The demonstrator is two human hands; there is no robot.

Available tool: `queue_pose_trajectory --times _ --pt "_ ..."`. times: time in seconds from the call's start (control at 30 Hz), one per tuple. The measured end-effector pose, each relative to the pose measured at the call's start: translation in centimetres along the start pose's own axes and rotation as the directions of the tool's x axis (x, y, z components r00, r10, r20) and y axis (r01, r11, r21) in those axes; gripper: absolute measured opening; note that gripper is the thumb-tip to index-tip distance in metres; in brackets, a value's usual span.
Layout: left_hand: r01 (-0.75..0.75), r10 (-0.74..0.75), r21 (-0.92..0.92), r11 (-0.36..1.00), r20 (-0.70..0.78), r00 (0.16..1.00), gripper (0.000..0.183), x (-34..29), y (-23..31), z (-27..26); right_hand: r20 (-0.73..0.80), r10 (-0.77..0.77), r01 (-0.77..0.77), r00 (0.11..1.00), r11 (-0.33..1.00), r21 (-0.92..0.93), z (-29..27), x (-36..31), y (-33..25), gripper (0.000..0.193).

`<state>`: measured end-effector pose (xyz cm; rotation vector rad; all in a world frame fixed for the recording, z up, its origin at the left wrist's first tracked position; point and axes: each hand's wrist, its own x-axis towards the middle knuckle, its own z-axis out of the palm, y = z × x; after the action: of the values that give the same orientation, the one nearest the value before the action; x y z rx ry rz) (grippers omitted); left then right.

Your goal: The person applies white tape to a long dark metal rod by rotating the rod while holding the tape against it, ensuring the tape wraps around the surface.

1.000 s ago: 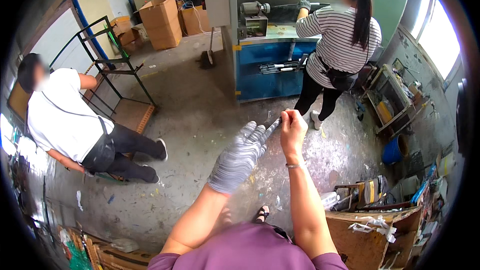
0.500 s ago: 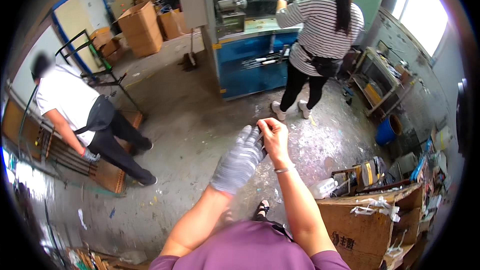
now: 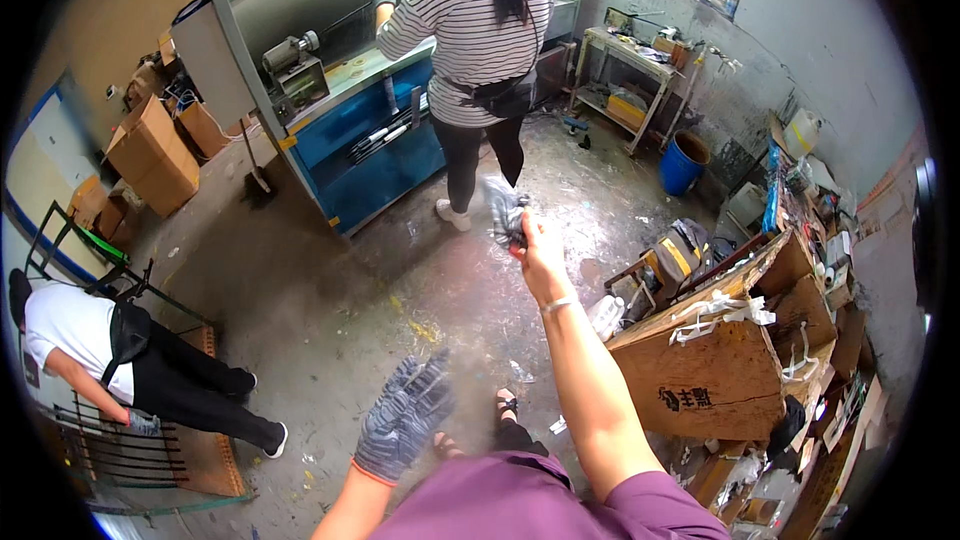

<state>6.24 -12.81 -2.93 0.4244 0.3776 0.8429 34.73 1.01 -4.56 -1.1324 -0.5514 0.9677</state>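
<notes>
My right hand (image 3: 541,258) is bare and reaches out ahead of me, a bangle on its wrist. Its fingers are closed on a crumpled grey glove (image 3: 504,208), which sticks up past the fingertips and is partly blurred. Lower and to the left, a grey striped knit glove with an orange cuff covers my left hand (image 3: 402,418). That hand holds nothing; its fingers are stretched out and a little smeared by motion. The two hands are well apart, both over the stained floor.
A person in a striped top (image 3: 490,50) works at a blue-fronted bench (image 3: 365,180) ahead. Another person in white (image 3: 85,340) bends by a metal rack at left. A large cardboard box (image 3: 690,380) stands close on my right; a blue bin (image 3: 684,162) is beyond it.
My hands, together before, have separated: the left dropped back toward me and the right now holds up a glove. My view has turned right, and the person in white now bends lower.
</notes>
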Motion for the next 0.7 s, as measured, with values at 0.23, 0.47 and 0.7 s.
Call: queue_pose_trajectory --times 0.23,0.47,0.7 --pt "0.046 0.011 0.394 0.918 -0.141 0.99 0.025 6.6 -2.5 -5.3 0.574 0.384 -0.082 0.723 0.873 -0.48 0.6 -13.9 2.1 0.027" --pt "0.248 -0.142 0.719 0.649 -0.206 0.968 0.03 10.3 -7.6 -6.8 0.646 -0.092 0.533 0.758 0.659 -0.531 -5.5 -15.4 5.6 0.041" --pt "0.33 -0.172 0.588 0.739 -0.309 0.936 0.051 9.6 -5.1 -10.2 -0.425 0.453 -0.294 0.784 0.873 0.389 -22.4 -13.4 16.7 0.013"
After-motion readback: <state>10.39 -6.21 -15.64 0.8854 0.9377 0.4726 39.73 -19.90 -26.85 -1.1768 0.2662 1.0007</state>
